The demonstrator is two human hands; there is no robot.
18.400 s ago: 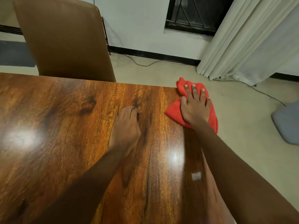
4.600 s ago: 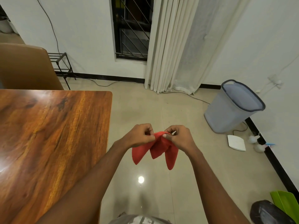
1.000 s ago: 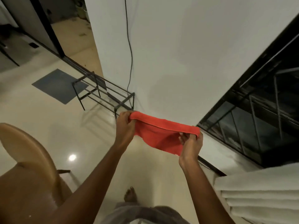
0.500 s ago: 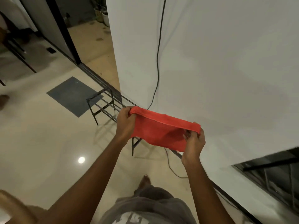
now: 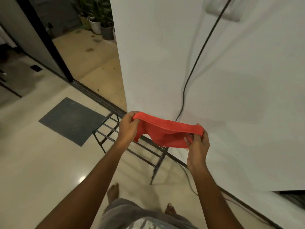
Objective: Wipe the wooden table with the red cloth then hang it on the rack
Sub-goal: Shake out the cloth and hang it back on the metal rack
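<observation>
The red cloth (image 5: 166, 133) is stretched out between both hands, folded over with its lower edge hanging loose. My left hand (image 5: 127, 128) pinches its left end and my right hand (image 5: 197, 142) pinches its right end. Directly below the cloth stands a low black metal rack (image 5: 113, 134) with thin horizontal bars, set against the white wall. The cloth hangs above the rack without touching it. The wooden table is out of view.
A white wall (image 5: 231, 80) rises close on the right with a black cable (image 5: 196, 61) running down it. A grey floor mat (image 5: 71, 119) lies left of the rack. Potted plants (image 5: 97, 19) stand beyond a doorway at the back. My bare feet show at the bottom.
I have walked closer to the rack; it now sits right under the cloth. Both hands keep the same hold on the spread cloth.
</observation>
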